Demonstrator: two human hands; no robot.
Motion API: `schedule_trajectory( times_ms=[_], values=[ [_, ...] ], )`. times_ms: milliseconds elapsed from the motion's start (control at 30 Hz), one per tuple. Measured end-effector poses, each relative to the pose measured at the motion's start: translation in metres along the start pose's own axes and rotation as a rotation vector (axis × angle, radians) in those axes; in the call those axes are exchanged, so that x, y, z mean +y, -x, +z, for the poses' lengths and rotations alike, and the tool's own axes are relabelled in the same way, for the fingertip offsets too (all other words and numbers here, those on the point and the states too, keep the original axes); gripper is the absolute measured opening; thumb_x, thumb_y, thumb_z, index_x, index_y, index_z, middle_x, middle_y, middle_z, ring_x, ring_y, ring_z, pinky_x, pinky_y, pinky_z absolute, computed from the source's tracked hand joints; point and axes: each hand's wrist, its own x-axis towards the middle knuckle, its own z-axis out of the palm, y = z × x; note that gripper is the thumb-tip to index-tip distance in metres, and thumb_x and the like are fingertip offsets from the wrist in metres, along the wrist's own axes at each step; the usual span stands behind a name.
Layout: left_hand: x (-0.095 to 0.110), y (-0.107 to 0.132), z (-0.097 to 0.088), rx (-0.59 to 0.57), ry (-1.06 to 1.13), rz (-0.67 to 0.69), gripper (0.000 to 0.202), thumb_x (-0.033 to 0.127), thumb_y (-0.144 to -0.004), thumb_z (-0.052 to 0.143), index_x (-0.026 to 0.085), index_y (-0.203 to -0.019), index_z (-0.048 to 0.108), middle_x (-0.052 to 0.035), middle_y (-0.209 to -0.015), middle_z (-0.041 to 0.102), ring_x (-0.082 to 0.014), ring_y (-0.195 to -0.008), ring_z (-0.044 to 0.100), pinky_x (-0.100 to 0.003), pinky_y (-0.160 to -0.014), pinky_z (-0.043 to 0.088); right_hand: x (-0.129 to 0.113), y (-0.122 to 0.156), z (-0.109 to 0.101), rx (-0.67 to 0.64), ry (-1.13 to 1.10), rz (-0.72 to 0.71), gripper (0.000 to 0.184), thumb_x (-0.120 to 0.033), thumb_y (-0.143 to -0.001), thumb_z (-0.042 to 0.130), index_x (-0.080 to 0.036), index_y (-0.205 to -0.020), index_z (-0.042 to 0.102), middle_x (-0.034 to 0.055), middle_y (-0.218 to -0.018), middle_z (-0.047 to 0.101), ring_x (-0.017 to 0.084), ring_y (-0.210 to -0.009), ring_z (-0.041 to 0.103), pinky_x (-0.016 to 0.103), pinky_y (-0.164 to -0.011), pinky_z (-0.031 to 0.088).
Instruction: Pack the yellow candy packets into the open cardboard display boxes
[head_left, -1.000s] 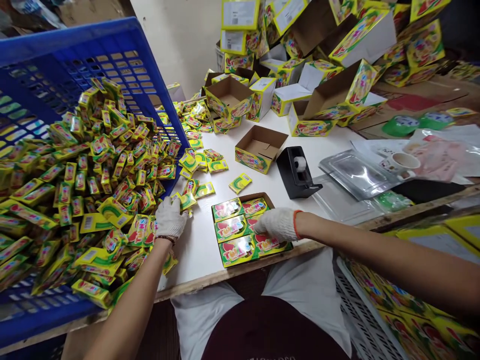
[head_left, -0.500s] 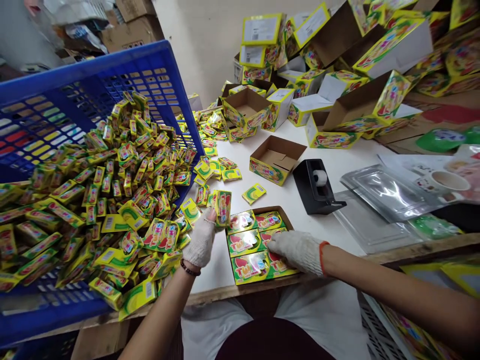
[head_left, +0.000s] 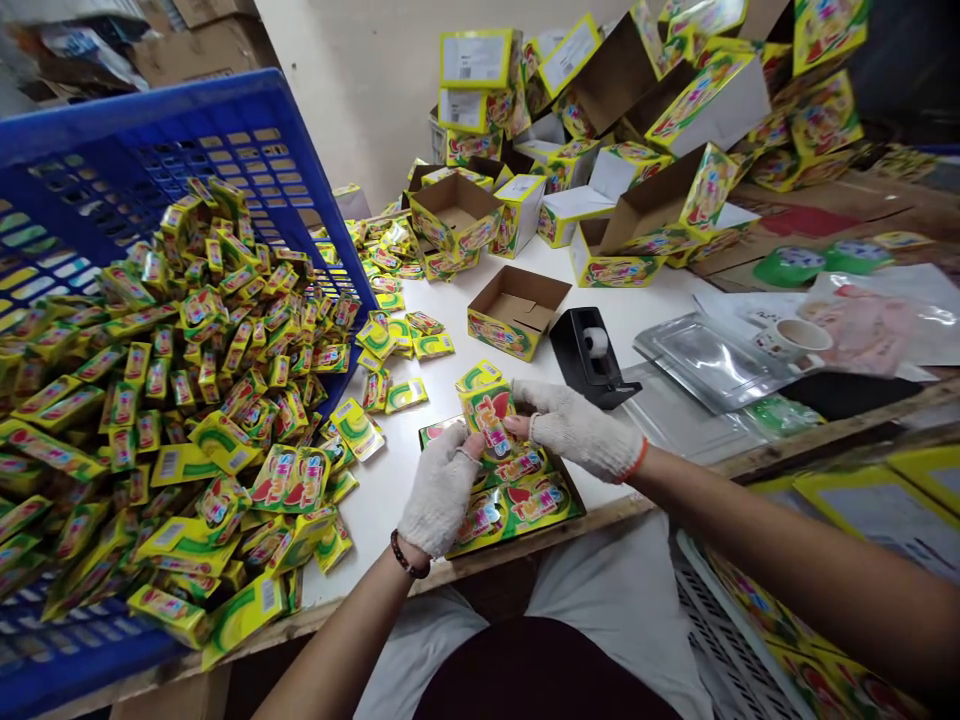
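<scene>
Both my hands wear white knit gloves. My left hand and my right hand together grip a small stack of yellow-green candy packs, held just above an open cardboard box filled with the same packs at the table's near edge. A tilted blue crate on the left spills a large heap of packs onto the white table.
A black tape dispenser and an empty open box stand behind my hands. Several folded and open cartons pile up at the back. Clear plastic trays and a cup lie right. Loose packs scatter mid-table.
My left hand carried packs from the heap over to the box. My right hand lifted off the packed box and joined it on the stack.
</scene>
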Motion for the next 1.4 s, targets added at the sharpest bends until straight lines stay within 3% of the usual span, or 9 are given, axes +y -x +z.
schedule_trajectory(
  times_ms=[233,433,667,867,1033,1100,1200,1300,1400],
  values=[
    [-0.011,-0.030,-0.072,0.293,-0.946,0.283,0.029,0.035,-0.086,0.056,0.019,-0.110,0.063,-0.0122,-0.114,0.065,-0.0296,-0.114,0.058,-0.041,-0.103,0.044,0.006,-0.015,-0.019,-0.369,0.717,0.039,0.026,-0.014,-0.080,0.054,-0.019,-0.098,0.073,0.0065,-0.098,0.073,0.020,-0.086,0.064,0.026,-0.071,0.043],
    [-0.011,-0.060,-0.135,0.353,-1.594,-0.046,0.062,0.039,-0.079,0.066,0.009,-0.131,0.050,-0.0218,-0.128,0.053,-0.0369,-0.121,0.053,-0.044,-0.100,0.044,0.004,-0.046,0.015,-0.638,1.021,0.104,0.030,-0.013,-0.071,0.069,-0.019,-0.100,0.077,0.0128,-0.100,0.075,0.026,-0.090,0.070,0.033,-0.076,0.048],
    [-0.026,-0.059,-0.146,0.261,-1.825,-0.100,0.068,0.046,-0.080,0.065,0.012,-0.136,0.047,-0.0219,-0.130,0.054,-0.0364,-0.121,0.053,-0.044,-0.100,0.040,0.016,-0.038,0.035,-0.526,1.044,0.091,0.033,-0.014,-0.082,0.063,-0.016,-0.114,0.069,0.0172,-0.113,0.069,0.028,-0.097,0.069,0.036,-0.078,0.052],
    [-0.025,-0.069,-0.141,0.270,-1.608,-0.096,0.040,0.038,-0.083,0.063,0.016,-0.116,0.061,-0.0208,-0.124,0.060,-0.0323,-0.098,0.066,-0.039,-0.082,0.047,0.023,-0.023,0.029,-0.338,1.069,0.019,0.039,-0.020,-0.078,0.070,-0.013,-0.116,0.067,0.0188,-0.114,0.066,0.033,-0.108,0.064,0.040,-0.085,0.051],
    [0.003,-0.059,-0.130,0.410,-1.329,0.072,0.032,0.037,-0.099,0.036,0.021,-0.100,0.064,-0.0085,-0.095,0.070,-0.0227,-0.084,0.066,-0.032,-0.073,0.047,0.025,-0.013,0.015,-0.135,0.674,0.027,0.019,-0.018,-0.086,0.060,-0.015,-0.101,0.070,0.0102,-0.105,0.070,0.022,-0.097,0.064,0.030,-0.082,0.047],
    [0.016,-0.050,-0.110,0.459,-0.838,0.231,0.037,0.049,-0.097,0.040,0.021,-0.102,0.064,-0.0061,-0.094,0.070,-0.0188,-0.077,0.065,-0.028,-0.068,0.049,0.020,-0.009,0.012,-0.024,0.439,0.025,0.018,-0.020,-0.090,0.052,-0.016,-0.088,0.069,0.0056,-0.090,0.069,0.018,-0.086,0.062,0.028,-0.078,0.047],
    [0.025,-0.033,-0.065,0.302,-0.162,0.295,0.048,0.061,-0.086,0.056,0.019,-0.109,0.062,-0.0060,-0.104,0.071,-0.0154,-0.071,0.066,-0.026,-0.063,0.051,0.011,-0.012,0.016,-0.001,0.061,0.028,0.022,-0.032,-0.090,0.053,-0.016,-0.089,0.068,0.0037,-0.081,0.067,0.017,-0.076,0.061,0.028,-0.070,0.048],
    [0.018,-0.018,-0.025,0.104,-0.059,0.173,0.045,0.061,-0.083,0.063,0.019,-0.102,0.063,-0.0054,-0.092,0.073,-0.0158,-0.064,0.067,-0.026,-0.058,0.053,0.004,-0.021,0.025,-0.029,-0.278,0.054,0.036,-0.046,-0.088,0.054,-0.014,-0.101,0.065,0.0059,-0.084,0.067,0.016,-0.071,0.062,0.026,-0.061,0.049],
    [0.005,-0.015,-0.018,0.144,-0.062,0.094,0.043,0.061,-0.081,0.064,0.020,-0.094,0.062,-0.0040,-0.076,0.072,-0.0182,-0.060,0.068,-0.027,-0.054,0.053,0.007,-0.029,0.029,-0.017,-0.392,0.111,0.044,-0.048,-0.082,0.061,-0.014,-0.109,0.064,0.0025,-0.073,0.063,0.014,-0.061,0.056,0.024,-0.053,0.043]
  ],
)
